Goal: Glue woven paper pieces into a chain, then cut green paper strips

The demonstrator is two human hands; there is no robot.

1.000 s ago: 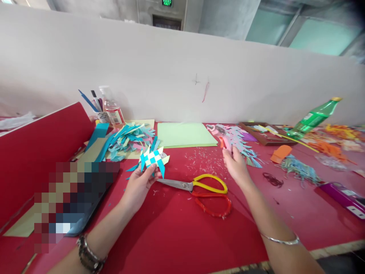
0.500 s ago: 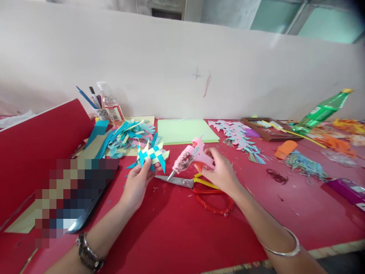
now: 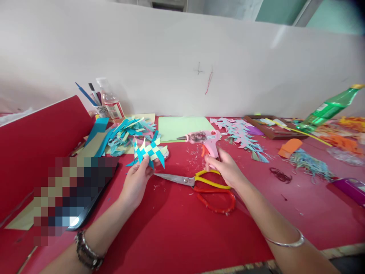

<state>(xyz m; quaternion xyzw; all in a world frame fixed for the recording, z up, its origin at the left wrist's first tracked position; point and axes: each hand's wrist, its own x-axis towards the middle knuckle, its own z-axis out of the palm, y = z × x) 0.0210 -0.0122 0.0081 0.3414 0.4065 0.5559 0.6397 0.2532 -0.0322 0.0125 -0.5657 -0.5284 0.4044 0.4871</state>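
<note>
My left hand (image 3: pixel 138 179) pinches a woven paper fish (image 3: pixel 149 150) of blue and pale yellow strips, its pointed ends sticking out. In my right hand (image 3: pixel 225 167) is a pink glue gun (image 3: pixel 202 137), gripped by its handle, with the nozzle pointing left toward the paper piece but apart from it. Scissors (image 3: pixel 186 180) with yellow and red handles lie on the red table between and below the hands, blades to the left.
Blue and yellow paper strips (image 3: pixel 128 131) are heaped at the left, near a clear bottle (image 3: pixel 112 106). Green sheets (image 3: pixel 171 127) lie at the back. Rightward are pink-and-blue paper garlands (image 3: pixel 238 131), a brown tray (image 3: pixel 265 131), a green bottle (image 3: pixel 327 110) and a dark phone-like device (image 3: pixel 94 198) at left.
My right hand has turned the glue gun from nozzle-down to nearly level, lifting its tip away from the scissors. My left hand keeps the paper fish in about the same place.
</note>
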